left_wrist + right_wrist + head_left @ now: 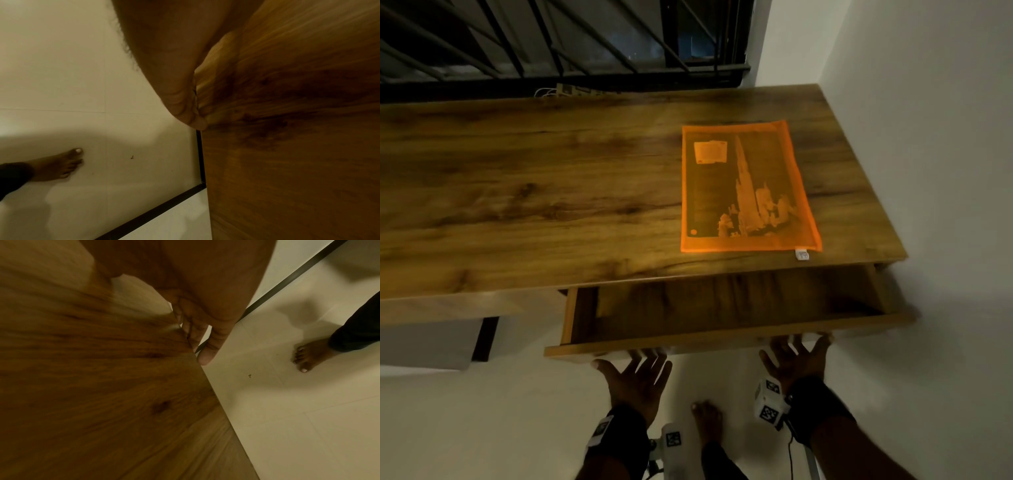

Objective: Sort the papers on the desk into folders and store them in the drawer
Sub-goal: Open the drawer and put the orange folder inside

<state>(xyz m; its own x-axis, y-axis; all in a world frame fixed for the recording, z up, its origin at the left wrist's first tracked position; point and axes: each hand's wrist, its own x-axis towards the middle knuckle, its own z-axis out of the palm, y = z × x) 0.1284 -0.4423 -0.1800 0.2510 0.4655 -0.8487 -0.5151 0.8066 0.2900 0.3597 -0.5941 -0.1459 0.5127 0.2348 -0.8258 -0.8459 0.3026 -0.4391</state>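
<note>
Wooden drawer (722, 334) hangs open below the orange folder (746, 186) on the desk (517, 192); my left hand (635, 380) and right hand (796, 365) press spread, flat fingers under its front; I'd pull evenly.

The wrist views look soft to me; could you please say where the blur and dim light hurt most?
Left wrist view: wood grain of the drawer front streaks with blur. Right wrist view: same streaking beside the fingers. Head view: dim and warm, drawer interior in shadow, orange folder still readable.
</note>
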